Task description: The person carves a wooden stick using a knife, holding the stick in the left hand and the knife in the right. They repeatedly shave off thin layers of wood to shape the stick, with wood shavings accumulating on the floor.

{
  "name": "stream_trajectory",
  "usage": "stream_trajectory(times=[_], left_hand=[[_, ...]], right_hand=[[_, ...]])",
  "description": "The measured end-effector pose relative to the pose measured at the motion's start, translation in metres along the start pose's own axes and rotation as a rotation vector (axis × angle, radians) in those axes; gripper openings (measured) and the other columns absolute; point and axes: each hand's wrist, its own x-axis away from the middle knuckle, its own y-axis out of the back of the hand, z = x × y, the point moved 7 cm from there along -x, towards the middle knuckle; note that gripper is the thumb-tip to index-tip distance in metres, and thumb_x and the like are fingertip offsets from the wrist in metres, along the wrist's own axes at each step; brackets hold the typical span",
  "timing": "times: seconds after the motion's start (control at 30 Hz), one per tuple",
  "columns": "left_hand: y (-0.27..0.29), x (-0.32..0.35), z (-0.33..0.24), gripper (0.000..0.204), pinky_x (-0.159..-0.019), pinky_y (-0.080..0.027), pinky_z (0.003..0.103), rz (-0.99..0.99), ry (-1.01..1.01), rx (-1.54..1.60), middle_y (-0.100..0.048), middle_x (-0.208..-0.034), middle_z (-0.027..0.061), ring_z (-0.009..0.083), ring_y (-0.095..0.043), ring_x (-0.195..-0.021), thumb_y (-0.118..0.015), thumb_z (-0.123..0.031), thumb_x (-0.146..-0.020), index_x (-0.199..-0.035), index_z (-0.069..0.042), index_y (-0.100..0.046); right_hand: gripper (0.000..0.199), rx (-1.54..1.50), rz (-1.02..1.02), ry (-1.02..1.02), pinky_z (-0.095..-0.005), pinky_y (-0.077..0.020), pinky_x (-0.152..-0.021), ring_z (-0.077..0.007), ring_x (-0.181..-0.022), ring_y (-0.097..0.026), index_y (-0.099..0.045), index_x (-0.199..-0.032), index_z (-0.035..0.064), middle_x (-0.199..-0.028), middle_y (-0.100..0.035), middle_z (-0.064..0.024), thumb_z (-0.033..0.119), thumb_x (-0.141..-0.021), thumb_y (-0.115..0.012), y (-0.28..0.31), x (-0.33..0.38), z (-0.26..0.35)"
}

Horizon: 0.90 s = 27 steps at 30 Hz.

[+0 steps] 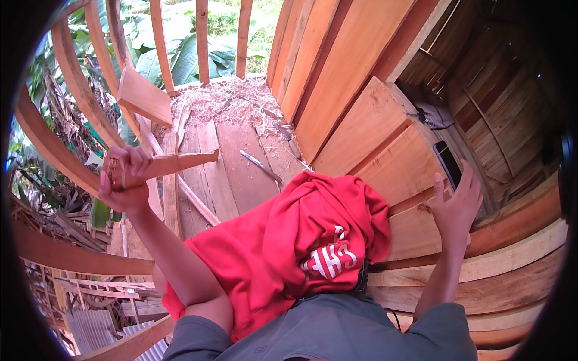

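Observation:
My left hand (125, 175) is raised at the left, fingers wrapped round a tapered piece of wood (186, 161). The wood's narrow end points right, over the floor; the palm hides part of its other end. At the right my right hand (456, 204) is lifted with fingers and thumb apart. Just beyond its thumb, a dark phone (446, 160) leans at the sill of an opening in the plank wall. Whether the fingers touch the phone I cannot tell. A red cloth garment (265, 240) with white print lies across my lap.
A slim tool with a light blade (260, 165) lies on the plank floor (235, 180). Wood shavings (226, 99) are heaped at the far end. Upright slats (161, 48) form a railing at the left, with a wooden block (144, 96) against it. A plank wall (343, 66) stands right.

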Motion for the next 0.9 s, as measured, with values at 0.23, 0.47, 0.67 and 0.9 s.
stream_trajectory(times=[0.23,0.47,0.67,0.9], left_hand=[[0.003,0.003,-0.001,0.040,-0.065,-0.029,0.032,0.013,0.016,0.008,-0.033,-0.068,0.0033,0.0162,-0.033,-0.064,-0.047,-0.047,-0.083,-0.080,-0.008,-0.036],[0.000,0.002,-0.002,0.040,-0.063,-0.029,0.032,-0.002,-0.012,-0.014,-0.034,-0.068,0.0040,0.0165,-0.033,-0.064,-0.046,-0.046,-0.082,-0.080,-0.007,-0.037],[0.006,0.004,-0.002,0.037,-0.068,-0.030,0.034,0.006,0.030,-0.033,-0.034,-0.069,0.0034,0.0169,-0.034,-0.065,-0.046,-0.045,-0.081,-0.081,-0.009,-0.037],[0.005,0.006,-0.002,0.038,-0.066,-0.030,0.035,-0.036,-0.013,-0.060,-0.033,-0.068,0.0039,0.0172,-0.034,-0.064,-0.045,-0.046,-0.082,-0.079,-0.009,-0.034]], right_hand=[[0.057,-0.169,0.008,-0.050,-0.0468,-0.0399,-0.098,-0.0355,-0.113,-0.052,-0.049,-0.130,0.0016,-0.115,-0.057,-0.0173,0.038,-0.089,-0.066,0.000,0.003,-0.001],[0.039,-0.878,-0.139,0.491,-0.0348,-0.0490,-0.061,-0.0248,-0.066,-0.057,-0.057,-0.109,0.0035,-0.083,-0.058,-0.0090,0.009,-0.076,-0.075,0.037,0.019,0.079],[0.028,-1.289,-0.083,1.111,-0.0284,-0.0385,-0.043,-0.0190,-0.050,-0.049,-0.049,-0.081,0.0094,-0.065,-0.050,-0.0052,0.004,-0.067,-0.074,0.098,0.038,0.174],[0.033,-1.473,-0.455,1.024,-0.0244,-0.0265,-0.042,-0.0140,-0.049,-0.037,-0.042,-0.063,0.0183,-0.063,-0.038,0.0027,-0.004,-0.047,-0.060,0.112,0.024,0.180]])
